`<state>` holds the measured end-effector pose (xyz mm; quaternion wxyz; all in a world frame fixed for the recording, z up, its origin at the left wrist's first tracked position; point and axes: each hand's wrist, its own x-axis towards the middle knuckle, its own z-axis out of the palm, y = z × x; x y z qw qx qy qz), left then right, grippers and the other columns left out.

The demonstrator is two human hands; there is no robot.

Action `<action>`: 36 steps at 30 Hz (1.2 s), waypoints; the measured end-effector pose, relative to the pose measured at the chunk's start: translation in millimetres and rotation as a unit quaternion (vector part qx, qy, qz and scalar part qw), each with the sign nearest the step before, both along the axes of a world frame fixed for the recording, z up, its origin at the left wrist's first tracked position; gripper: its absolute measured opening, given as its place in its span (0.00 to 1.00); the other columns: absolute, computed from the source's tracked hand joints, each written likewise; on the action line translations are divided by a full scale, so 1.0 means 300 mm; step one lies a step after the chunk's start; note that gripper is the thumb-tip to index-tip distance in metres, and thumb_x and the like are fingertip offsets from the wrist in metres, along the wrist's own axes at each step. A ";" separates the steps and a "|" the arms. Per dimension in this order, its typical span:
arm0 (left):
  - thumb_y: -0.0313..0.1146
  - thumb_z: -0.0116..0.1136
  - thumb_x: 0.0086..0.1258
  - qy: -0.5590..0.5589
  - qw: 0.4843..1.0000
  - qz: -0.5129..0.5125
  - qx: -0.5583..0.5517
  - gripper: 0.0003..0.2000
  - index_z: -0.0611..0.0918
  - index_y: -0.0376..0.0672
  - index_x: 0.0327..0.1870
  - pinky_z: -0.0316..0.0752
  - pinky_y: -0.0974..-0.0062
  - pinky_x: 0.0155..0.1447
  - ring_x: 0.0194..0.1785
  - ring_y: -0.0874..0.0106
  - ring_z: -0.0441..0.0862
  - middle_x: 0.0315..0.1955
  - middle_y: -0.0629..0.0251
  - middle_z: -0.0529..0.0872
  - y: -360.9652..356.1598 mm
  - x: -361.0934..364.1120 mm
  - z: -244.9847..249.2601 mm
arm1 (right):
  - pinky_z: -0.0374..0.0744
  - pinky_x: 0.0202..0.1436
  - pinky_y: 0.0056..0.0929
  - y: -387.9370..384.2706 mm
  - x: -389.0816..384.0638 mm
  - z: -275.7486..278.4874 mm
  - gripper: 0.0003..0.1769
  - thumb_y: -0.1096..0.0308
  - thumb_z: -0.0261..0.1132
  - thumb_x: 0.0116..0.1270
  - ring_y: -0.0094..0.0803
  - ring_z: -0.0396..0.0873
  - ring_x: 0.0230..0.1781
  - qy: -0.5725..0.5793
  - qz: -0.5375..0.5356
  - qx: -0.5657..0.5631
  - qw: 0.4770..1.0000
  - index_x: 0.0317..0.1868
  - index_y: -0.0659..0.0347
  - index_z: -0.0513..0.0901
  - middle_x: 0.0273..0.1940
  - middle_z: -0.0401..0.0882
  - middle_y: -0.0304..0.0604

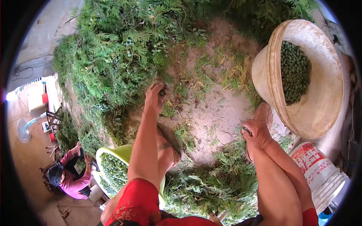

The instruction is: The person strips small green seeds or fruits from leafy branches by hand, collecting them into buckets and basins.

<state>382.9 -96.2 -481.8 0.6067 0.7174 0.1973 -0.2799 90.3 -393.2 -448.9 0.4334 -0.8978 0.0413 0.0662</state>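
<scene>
My left hand is raised over the ground in the middle, its fingers curled round a small dark green clump, beside the large heap of green sprigs. Near my right foot, my right hand is closed, with a little dark thing showing at its fingers; what it is I cannot make out. A yellow-green basin full of small green cones stands by my left leg. Loose sprigs lie between my legs.
At the right a big off-white tub, tilted, holds more green cones. Below it is a white bucket with red print. At the lower left sits a person in pink, near a fan.
</scene>
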 end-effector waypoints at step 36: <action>0.33 0.59 0.58 -0.292 0.872 -0.068 0.387 0.14 0.81 0.35 0.43 0.74 0.68 0.46 0.38 0.61 0.82 0.36 0.54 0.85 0.060 0.106 -0.050 | 0.76 0.32 0.36 0.014 0.000 -0.017 0.07 0.74 0.63 0.48 0.43 0.77 0.28 -0.050 -0.018 -0.020 0.998 0.31 0.60 0.76 0.27 0.77 0.44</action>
